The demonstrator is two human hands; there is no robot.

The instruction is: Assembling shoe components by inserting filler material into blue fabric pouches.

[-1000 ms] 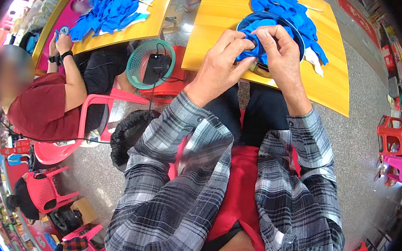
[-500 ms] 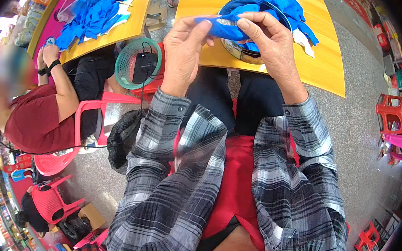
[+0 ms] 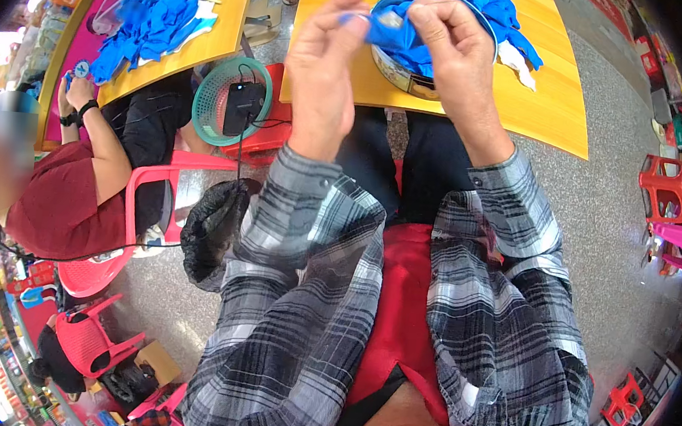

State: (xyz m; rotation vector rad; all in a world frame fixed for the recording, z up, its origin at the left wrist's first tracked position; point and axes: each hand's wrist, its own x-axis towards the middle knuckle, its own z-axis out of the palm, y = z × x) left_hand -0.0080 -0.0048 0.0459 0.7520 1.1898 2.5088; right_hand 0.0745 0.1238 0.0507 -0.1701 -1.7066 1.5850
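The left hand (image 3: 321, 65) and right hand (image 3: 451, 54) each pinch an end of a blue cloth piece (image 3: 391, 31), stretching it taut, likely for inspection, above a round tin (image 3: 406, 74) of similar pieces on the yellow table (image 3: 545, 109).

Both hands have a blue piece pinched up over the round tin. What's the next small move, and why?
Probably pull the blue piece taut between both hands. The left hand and right hand each pinch an end above the tin, and the piece looks bunched between them. More blue pieces fill the tin.
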